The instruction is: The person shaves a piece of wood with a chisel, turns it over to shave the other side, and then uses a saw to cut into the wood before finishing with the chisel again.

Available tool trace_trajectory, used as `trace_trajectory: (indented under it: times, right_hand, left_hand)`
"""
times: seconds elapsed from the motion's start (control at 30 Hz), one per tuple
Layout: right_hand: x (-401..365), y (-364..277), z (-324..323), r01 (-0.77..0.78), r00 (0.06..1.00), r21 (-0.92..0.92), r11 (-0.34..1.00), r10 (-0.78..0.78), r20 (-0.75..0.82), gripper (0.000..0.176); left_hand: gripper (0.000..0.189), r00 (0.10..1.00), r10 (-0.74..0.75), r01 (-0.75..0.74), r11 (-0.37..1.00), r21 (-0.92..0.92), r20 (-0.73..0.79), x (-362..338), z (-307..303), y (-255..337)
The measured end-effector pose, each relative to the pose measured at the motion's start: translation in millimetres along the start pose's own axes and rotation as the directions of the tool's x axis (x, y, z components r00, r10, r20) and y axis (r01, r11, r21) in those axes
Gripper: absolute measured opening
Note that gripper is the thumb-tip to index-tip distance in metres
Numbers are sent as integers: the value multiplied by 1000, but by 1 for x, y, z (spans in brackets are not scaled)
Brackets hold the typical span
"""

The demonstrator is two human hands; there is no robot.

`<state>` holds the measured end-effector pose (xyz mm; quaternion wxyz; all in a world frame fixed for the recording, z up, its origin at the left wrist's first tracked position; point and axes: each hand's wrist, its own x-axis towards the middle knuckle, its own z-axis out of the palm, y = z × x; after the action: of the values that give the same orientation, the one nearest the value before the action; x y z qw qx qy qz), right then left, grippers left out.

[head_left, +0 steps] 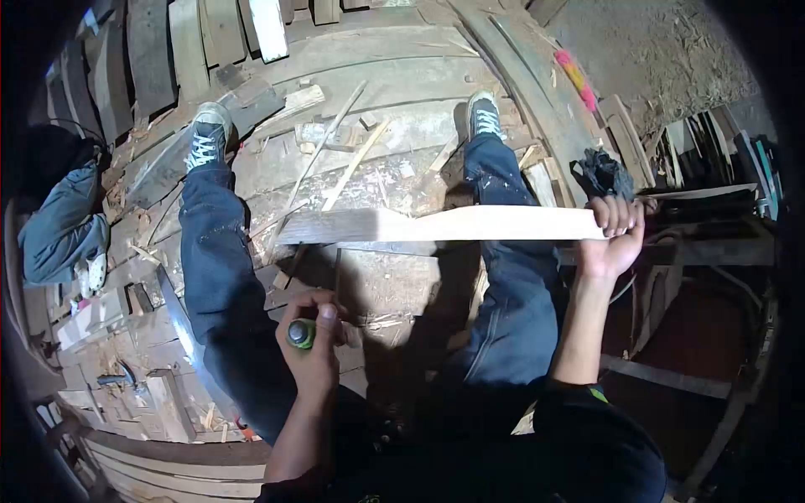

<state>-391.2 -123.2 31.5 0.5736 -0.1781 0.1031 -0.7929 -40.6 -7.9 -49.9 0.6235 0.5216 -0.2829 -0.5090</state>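
A long pale strip of wood (495, 224) lies across above my knees, smooth and bright on the right and rougher and greyer towards its left end. My right hand (616, 228) is closed around its right end. Lower down, between my legs, my left hand (312, 339) wraps around a green tool handle (301, 333) with a grey round end turned up. The rest of that tool is hardly visible. My left hand and the strip are apart.
Offcuts and thin sticks (331, 147) litter the plank floor (394, 92). Boards (151, 59) stand at upper left. Another person's bent leg (63, 226) is at far left. A black bag (605, 173) and a pink-yellow object (575, 80) are at right.
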Motion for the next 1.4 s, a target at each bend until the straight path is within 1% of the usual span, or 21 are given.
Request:
trace_trajectory:
  times: [0.13,0.17,0.27,0.4,0.43,0.53,0.57,0.6,0.67,0.7,0.73,0.8,0.83,0.87,0.9,0.93,0.97,1.07,1.13,1.23,1.4]
  right_hand:
    - [-15,16,-9,-51,992,82,995,60,-115,39]
    - [-17,18,-9,-79,986,112,991,94,-137,39]
    - [-17,26,-8,-135,978,139,981,154,-142,39]
    - [-16,26,0,-174,973,192,966,199,-117,39]
    - [-15,28,3,-182,973,191,965,205,-109,39]
    - [-9,37,14,-183,855,-228,956,40,-517,31]
    - [-4,31,2,-181,843,-261,948,13,-537,44]
    - [-2,24,2,-243,803,-402,883,-50,-594,43]
    - [10,-3,-37,-46,843,-742,669,-373,-388,39]
    - [4,12,-10,168,824,-899,403,-558,-96,32]
    - [-3,27,18,273,764,-917,291,-645,23,25]
    - [-17,40,44,386,901,-906,173,-282,330,22]
    - [-24,46,52,404,914,-914,39,-63,401,24]
    - [-36,62,73,349,890,-931,107,272,365,28]
    - [-41,79,86,341,779,-937,68,537,323,31]
    - [-41,96,90,509,620,-861,-5,696,363,33]
    - [-41,111,91,524,496,-850,50,793,353,42]
    - [-45,145,80,403,396,-913,66,887,239,34]
    - [-42,155,70,397,349,-910,119,897,270,23]
    - [-45,157,60,270,455,-954,134,855,248,14]
    - [-51,150,57,272,523,-950,154,805,280,14]
  left_hand:
    - [35,991,-135,134,988,-82,-2,1,10,2]
    - [38,971,-220,231,964,-131,95,1,1,3]
    - [43,964,-266,251,924,-288,-15,0,8,8]
    - [29,966,-251,258,923,-286,61,-3,4,15]
    - [22,980,-195,180,951,-250,-35,-4,10,18]
    - [18,986,-153,138,976,-170,-72,-6,11,19]
    - [16,992,-119,107,976,-192,-49,-6,3,11]
    - [16,992,-113,99,975,-199,-56,-6,3,12]
    - [17,981,-129,83,953,-293,-143,-6,3,13]
    - [16,978,-135,81,948,-308,-157,-5,3,14]
    - [16,978,-132,75,946,-316,-164,-5,3,13]
    - [16,982,-85,45,974,-223,-171,-7,2,11]
    - [16,981,-95,56,974,-221,-169,-8,2,9]
    - [15,982,-101,68,978,-198,-160,-9,1,9]
    - [15,983,-103,77,982,-175,-149,-8,2,8]
    - [15,985,-104,82,985,-153,-140,-7,3,8]
    - [14,982,-106,80,984,-160,-159,-7,6,11]
    - [13,975,-80,46,985,-167,-206,-8,9,11]
    - [13,976,-76,46,988,-148,-204,-9,7,11]
    - [13,982,-75,50,988,-143,-173,-7,11,16]
    - [12,983,-80,54,986,-159,-163,-8,9,13]
